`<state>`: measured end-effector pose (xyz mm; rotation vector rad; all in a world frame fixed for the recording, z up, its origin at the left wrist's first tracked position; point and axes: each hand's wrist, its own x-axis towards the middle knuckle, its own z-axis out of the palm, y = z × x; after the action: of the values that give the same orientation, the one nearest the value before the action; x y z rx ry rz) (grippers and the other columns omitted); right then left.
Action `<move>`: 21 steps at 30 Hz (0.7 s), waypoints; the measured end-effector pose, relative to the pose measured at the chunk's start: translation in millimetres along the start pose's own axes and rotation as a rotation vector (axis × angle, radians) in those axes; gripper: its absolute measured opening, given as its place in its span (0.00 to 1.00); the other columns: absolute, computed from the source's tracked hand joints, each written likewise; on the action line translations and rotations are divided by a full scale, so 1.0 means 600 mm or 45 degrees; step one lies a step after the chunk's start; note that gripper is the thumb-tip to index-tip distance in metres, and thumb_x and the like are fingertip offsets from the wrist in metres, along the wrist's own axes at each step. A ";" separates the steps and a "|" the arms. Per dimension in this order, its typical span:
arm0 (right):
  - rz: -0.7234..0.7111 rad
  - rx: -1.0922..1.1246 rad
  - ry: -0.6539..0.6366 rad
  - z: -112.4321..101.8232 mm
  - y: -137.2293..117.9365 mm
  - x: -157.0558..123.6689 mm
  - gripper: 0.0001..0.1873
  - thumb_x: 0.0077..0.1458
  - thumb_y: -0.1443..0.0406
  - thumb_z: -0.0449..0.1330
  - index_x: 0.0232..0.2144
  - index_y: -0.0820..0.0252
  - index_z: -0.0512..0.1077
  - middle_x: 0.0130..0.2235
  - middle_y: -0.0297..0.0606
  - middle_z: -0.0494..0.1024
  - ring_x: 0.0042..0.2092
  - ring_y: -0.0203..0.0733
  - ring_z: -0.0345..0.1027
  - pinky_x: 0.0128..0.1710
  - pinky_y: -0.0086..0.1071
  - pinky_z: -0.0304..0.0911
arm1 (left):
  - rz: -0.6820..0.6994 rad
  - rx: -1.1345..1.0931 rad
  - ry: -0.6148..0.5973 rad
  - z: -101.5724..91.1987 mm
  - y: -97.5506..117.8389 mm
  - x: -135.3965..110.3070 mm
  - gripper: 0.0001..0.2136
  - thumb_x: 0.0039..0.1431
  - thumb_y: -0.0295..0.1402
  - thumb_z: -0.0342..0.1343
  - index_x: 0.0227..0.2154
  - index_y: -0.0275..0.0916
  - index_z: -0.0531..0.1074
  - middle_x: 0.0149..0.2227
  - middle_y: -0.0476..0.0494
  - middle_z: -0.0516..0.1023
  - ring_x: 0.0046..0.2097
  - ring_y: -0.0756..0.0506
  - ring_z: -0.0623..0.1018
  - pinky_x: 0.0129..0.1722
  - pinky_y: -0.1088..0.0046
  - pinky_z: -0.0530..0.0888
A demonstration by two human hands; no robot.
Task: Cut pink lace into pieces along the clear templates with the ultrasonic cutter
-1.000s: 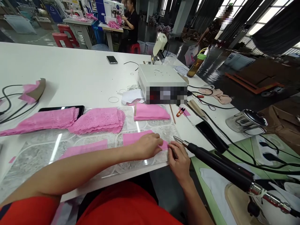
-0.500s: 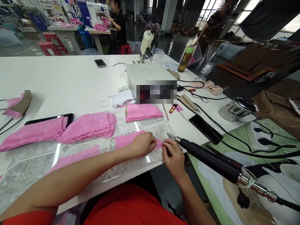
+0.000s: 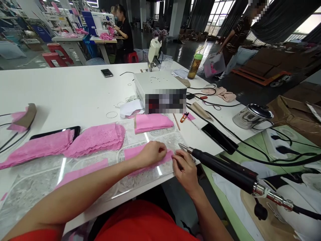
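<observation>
My left hand [image 3: 151,153] is closed in a loose fist and presses on a flat pink fabric piece [image 3: 132,152] lying on a clear plastic mat [image 3: 140,179] near the table's front edge. My right hand [image 3: 184,170] pinches the right end of the same pink piece with thumb and fingers. A black rod-shaped tool [image 3: 225,172] with a metal tip lies just right of my right hand, its tip pointing at my fingers.
Stacks of pink lace [image 3: 96,137] and folded pink cloth [image 3: 152,122] lie behind my hands. A white machine box [image 3: 157,85], orange snips [image 3: 184,117], two phones [image 3: 217,134], cables, a metal pot [image 3: 252,115] and a bottle [image 3: 195,66] sit on the white table. Other people work in the background.
Both hands stay on the pink piece; its right end has lifted and shifted slightly toward me. The view has tilted a little upward and to the right.
</observation>
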<state>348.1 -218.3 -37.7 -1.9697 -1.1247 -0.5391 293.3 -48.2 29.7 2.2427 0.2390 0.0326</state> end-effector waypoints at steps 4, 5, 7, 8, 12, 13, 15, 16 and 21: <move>-0.059 -0.032 0.005 0.002 0.008 -0.007 0.10 0.55 0.72 0.56 0.38 0.58 0.73 0.42 0.43 0.75 0.46 0.43 0.72 0.45 0.38 0.71 | -0.148 -0.292 0.176 -0.036 -0.011 -0.010 0.06 0.51 0.28 0.52 0.22 0.36 0.71 0.20 0.51 0.71 0.24 0.51 0.69 0.25 0.77 0.64; -0.073 -0.041 0.002 0.000 0.009 -0.008 0.09 0.55 0.72 0.56 0.38 0.58 0.73 0.42 0.43 0.75 0.45 0.43 0.72 0.45 0.38 0.71 | -0.189 -0.378 0.228 -0.050 -0.017 -0.017 0.06 0.52 0.28 0.53 0.22 0.35 0.70 0.20 0.51 0.71 0.24 0.51 0.70 0.25 0.77 0.66; -0.103 -0.053 -0.007 -0.005 0.009 -0.010 0.08 0.55 0.71 0.57 0.38 0.58 0.73 0.43 0.43 0.75 0.45 0.44 0.72 0.44 0.39 0.71 | -0.278 -0.551 0.346 -0.079 -0.031 -0.038 0.06 0.55 0.30 0.53 0.24 0.35 0.69 0.21 0.49 0.72 0.23 0.52 0.72 0.25 0.78 0.70; -0.119 -0.056 -0.017 -0.009 0.008 -0.009 0.08 0.55 0.71 0.57 0.38 0.58 0.73 0.43 0.43 0.75 0.45 0.44 0.72 0.44 0.40 0.70 | -0.323 -0.632 0.413 -0.093 -0.040 -0.052 0.07 0.56 0.30 0.53 0.24 0.35 0.68 0.21 0.48 0.73 0.23 0.53 0.73 0.25 0.78 0.71; -0.219 -0.005 -0.015 -0.018 -0.023 0.007 0.10 0.55 0.70 0.59 0.40 0.59 0.72 0.42 0.43 0.76 0.43 0.45 0.72 0.45 0.40 0.68 | -0.482 -0.879 0.690 -0.136 -0.077 -0.127 0.10 0.58 0.34 0.57 0.25 0.35 0.65 0.22 0.47 0.75 0.23 0.52 0.76 0.24 0.78 0.75; -0.253 0.036 -0.035 -0.016 -0.038 0.012 0.10 0.55 0.70 0.59 0.41 0.59 0.72 0.41 0.43 0.76 0.43 0.45 0.71 0.45 0.40 0.67 | -0.512 -0.924 0.751 -0.142 -0.085 -0.147 0.11 0.57 0.34 0.58 0.25 0.35 0.64 0.22 0.47 0.75 0.23 0.52 0.76 0.24 0.77 0.76; -0.329 0.156 -0.108 -0.002 -0.080 0.022 0.11 0.55 0.69 0.59 0.42 0.58 0.71 0.40 0.42 0.76 0.42 0.43 0.71 0.45 0.39 0.66 | -0.556 -0.999 0.857 -0.147 -0.095 -0.186 0.12 0.57 0.35 0.60 0.26 0.35 0.64 0.22 0.48 0.75 0.24 0.51 0.78 0.25 0.77 0.77; -0.371 0.218 -0.160 0.009 -0.104 0.025 0.11 0.55 0.69 0.59 0.42 0.58 0.70 0.39 0.41 0.75 0.42 0.43 0.70 0.44 0.39 0.66 | -0.568 -1.030 0.900 -0.147 -0.098 -0.203 0.12 0.56 0.36 0.60 0.26 0.35 0.64 0.22 0.48 0.75 0.25 0.50 0.78 0.25 0.77 0.77; -0.509 0.250 -0.367 0.085 -0.205 0.026 0.08 0.54 0.66 0.59 0.38 0.58 0.69 0.36 0.40 0.74 0.38 0.43 0.67 0.38 0.38 0.63 | -0.540 -1.121 1.045 -0.140 -0.103 -0.278 0.13 0.55 0.37 0.61 0.29 0.36 0.63 0.25 0.46 0.78 0.28 0.48 0.81 0.28 0.75 0.78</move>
<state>250.0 -133.2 -5.8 -1.6931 -1.7039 -0.3343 110.8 23.6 45.0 1.1709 0.9287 0.6938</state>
